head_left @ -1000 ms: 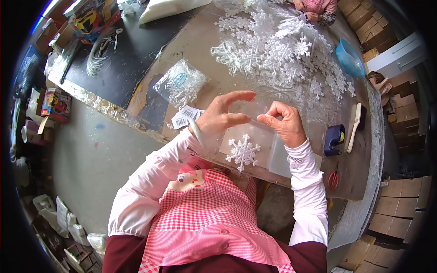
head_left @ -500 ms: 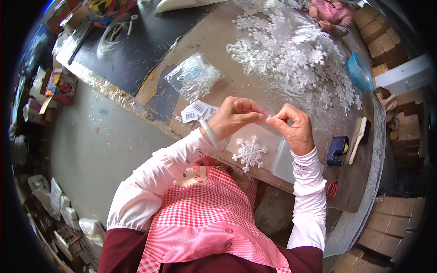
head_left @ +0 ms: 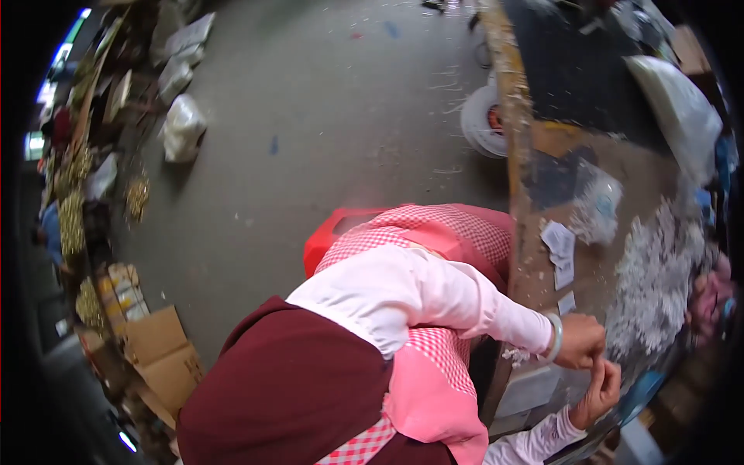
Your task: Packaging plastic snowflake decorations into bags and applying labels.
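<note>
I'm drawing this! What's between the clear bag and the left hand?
Between the clear bag and left hand, the head view shows only brown tabletop; white papers lie to the picture's left.

Wht snowflake (head_left: 514,357), partly hidden by L sleeve (head_left: 521,328), lies nr tbl (head_left: 533,275) edge; blurry wht snowflake pile (head_left: 652,283) well apart.

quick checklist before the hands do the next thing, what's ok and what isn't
1. Left hand and right hand both in view, close together: ok.
2. What the fingertips hold, if anything: cannot tell, too small and blurred.
3. Small white snowflake-shaped piece fully visible: not ok, mostly hidden by the left forearm.
4. Clear plastic bag with white contents apart from both hands: ok.
5. White paper labels apart from both hands: ok.
6. View centred on the hands: not ok, they sit at lower right while grey floor fills much of the picture.
</note>
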{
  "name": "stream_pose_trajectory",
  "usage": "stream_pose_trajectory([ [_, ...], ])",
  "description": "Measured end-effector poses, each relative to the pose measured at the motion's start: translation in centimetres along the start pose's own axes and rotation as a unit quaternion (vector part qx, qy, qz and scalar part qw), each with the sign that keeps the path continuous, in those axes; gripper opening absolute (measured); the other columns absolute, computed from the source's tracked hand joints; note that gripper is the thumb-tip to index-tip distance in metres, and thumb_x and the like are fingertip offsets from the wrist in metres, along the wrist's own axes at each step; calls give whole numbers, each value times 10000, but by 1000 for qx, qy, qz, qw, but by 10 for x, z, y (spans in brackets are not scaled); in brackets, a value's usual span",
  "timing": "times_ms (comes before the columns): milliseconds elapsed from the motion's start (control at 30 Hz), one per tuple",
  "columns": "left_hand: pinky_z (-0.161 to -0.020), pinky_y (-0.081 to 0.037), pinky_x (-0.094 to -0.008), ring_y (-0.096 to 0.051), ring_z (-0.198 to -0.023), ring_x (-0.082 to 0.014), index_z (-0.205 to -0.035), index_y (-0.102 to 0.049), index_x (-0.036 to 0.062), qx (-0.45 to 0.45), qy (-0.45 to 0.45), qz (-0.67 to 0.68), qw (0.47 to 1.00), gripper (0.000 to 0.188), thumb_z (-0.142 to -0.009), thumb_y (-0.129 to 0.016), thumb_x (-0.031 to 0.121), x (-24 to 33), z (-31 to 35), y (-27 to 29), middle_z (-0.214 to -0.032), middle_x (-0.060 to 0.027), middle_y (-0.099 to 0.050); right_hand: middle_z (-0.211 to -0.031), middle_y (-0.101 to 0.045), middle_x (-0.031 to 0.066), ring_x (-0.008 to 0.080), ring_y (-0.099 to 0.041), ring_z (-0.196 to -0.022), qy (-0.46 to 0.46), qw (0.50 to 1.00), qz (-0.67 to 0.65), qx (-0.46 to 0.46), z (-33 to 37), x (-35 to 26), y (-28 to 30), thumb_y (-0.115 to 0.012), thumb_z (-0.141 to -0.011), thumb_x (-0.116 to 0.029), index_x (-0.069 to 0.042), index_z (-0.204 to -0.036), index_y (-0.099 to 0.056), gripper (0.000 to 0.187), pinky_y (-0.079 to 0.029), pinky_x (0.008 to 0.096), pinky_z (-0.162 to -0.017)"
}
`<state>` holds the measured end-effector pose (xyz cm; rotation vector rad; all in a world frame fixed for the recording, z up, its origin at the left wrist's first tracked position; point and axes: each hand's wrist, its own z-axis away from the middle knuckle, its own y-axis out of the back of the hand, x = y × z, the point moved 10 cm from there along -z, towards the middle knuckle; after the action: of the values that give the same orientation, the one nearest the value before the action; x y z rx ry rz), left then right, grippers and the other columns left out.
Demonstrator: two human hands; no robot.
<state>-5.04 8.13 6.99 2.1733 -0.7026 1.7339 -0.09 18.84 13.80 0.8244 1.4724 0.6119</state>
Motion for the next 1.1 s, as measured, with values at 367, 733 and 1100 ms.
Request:
stream_pose_trajectory([
  [367, -613, -464, -483, -626, -717, -388, -684, -681, 54, 28, -10, 87, 996, 83, -666, -657, 131, 5, -19, 24, -684, -176, -643, -751, -385, -15, 72, -356, -721, 18, 999, 6, -37, -33, -5, 10, -602, -939, -63, -30, -758, -447, 241, -322, 208, -675],
  [733, -614, -463, -467, -626, -704, -384, -664, -668, 45, 44, 18, 156, 987, 76, -653, -646, 117, -4, -17, 37, -668, -173, -639, -803, -481, -10, 77, -422, -759, -92, 992, 72, -51, -26, -21, 7, -585, -944, -70, -8, -857, -552, 112, -362, 219, -703],
  [1100, -664, -460, -458, -623, -796, -365, -764, -660, 30, -47, 21, 163, 985, 115, -700, -606, 109, -11, -14, -21, -782, -152, -653, -764, -372, 6, 96, -352, -718, -134, 990, 37, 5, 13, 11, 25, -645, -870, 23, -31, -772, -415, 256, -311, 225, -674],
])
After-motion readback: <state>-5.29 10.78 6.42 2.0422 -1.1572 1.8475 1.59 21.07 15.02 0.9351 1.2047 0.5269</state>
